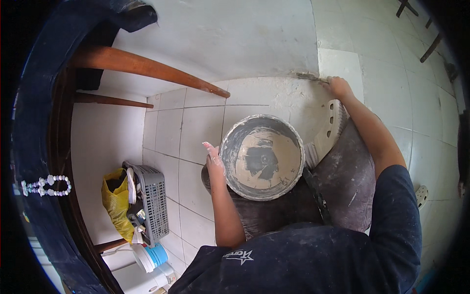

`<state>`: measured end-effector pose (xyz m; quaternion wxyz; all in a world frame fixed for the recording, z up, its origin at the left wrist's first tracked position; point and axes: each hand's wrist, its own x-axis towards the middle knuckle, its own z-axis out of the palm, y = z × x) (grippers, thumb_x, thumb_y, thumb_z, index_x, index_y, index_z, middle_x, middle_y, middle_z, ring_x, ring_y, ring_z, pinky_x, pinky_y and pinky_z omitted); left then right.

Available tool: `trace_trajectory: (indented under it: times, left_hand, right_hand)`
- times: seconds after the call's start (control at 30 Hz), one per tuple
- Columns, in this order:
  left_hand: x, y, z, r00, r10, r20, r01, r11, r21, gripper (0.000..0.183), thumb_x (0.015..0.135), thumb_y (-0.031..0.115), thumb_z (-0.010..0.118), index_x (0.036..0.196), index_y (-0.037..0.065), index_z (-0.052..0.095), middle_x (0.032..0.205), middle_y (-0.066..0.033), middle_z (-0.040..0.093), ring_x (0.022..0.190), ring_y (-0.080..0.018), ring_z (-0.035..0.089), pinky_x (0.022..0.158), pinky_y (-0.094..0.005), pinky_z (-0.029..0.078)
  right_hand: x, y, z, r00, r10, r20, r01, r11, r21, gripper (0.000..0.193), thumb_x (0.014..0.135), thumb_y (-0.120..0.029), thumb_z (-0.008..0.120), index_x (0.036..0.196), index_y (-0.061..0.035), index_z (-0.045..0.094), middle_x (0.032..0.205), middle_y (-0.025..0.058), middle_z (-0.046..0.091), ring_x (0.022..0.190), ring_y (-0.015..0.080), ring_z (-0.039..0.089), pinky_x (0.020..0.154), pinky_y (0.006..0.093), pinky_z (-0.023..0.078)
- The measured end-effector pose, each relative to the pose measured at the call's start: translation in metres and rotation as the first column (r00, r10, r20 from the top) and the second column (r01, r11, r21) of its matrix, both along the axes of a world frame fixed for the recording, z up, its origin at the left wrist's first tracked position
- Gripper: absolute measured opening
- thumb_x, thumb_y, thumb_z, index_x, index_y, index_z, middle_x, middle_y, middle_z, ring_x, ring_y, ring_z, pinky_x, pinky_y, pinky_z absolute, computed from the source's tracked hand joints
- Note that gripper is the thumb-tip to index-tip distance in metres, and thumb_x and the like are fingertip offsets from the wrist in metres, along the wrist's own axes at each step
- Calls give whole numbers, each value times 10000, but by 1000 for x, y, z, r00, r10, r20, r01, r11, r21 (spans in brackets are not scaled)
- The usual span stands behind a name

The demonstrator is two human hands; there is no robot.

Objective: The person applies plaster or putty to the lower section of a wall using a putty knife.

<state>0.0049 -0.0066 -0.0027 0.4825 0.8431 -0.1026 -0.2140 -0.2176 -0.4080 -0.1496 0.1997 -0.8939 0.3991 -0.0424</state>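
My right hand [340, 89] is closed round a putty knife [309, 76]. Its plaster-smeared blade lies against the foot of the white wall [245, 39], where wall meets floor. Between my legs sits a round grey bucket [224, 169], its rim crusted with plaster. Wet cream-coloured plaster [281, 147] lines the inside, with a dark bare patch at the bottom. Beside the bucket's left rim is my left hand [215, 164], fingers stretched out and smeared white. It holds no tool; whether it touches the bucket is unclear.
A table's wooden leg [156, 70] slants in from the left. Under the table stand a grey plastic basket [154, 203], a yellow bag [116, 201] and a blue-and-white tub [152, 257]. My light clog [327, 130] rests on the tiled floor [198, 132], close to the wall.
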Motion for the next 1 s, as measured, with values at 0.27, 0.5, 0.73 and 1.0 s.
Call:
trace_trajectory:
  times: [0.27,0.5,0.73,1.0]
  left_hand:
    - [-10,-3,6,999,-22,41,22,1000,4,839,936,649,161,750,-76,538,665,-105,504,670,-236,400,730,-352,402]
    - [-15,-5,15,996,-19,88,18,1000,8,829,944,634,156,735,-79,525,650,-120,491,663,-258,397,735,-384,398]
    - [-9,-1,9,997,-16,79,12,999,46,822,931,658,162,687,-58,484,613,-88,439,635,-241,370,683,-373,381]
    - [-17,-8,14,997,83,1,-83,996,24,835,926,667,159,713,-61,508,636,-61,453,645,-209,370,700,-325,384]
  right_hand:
    - [-47,-4,21,994,-88,-59,89,996,11,474,881,-464,529,882,-2,633,852,232,640,829,400,612,749,477,473]
    - [-67,12,56,996,15,-87,-18,999,-35,462,876,-453,538,820,-2,625,823,225,634,808,398,605,738,474,469]
    - [-6,10,55,968,248,-31,-249,968,-25,425,879,-432,543,862,-15,622,815,216,636,802,394,604,735,472,473]
    - [8,4,26,999,22,37,-21,1000,-11,443,882,-442,541,844,-10,630,790,222,636,783,402,607,714,465,483]
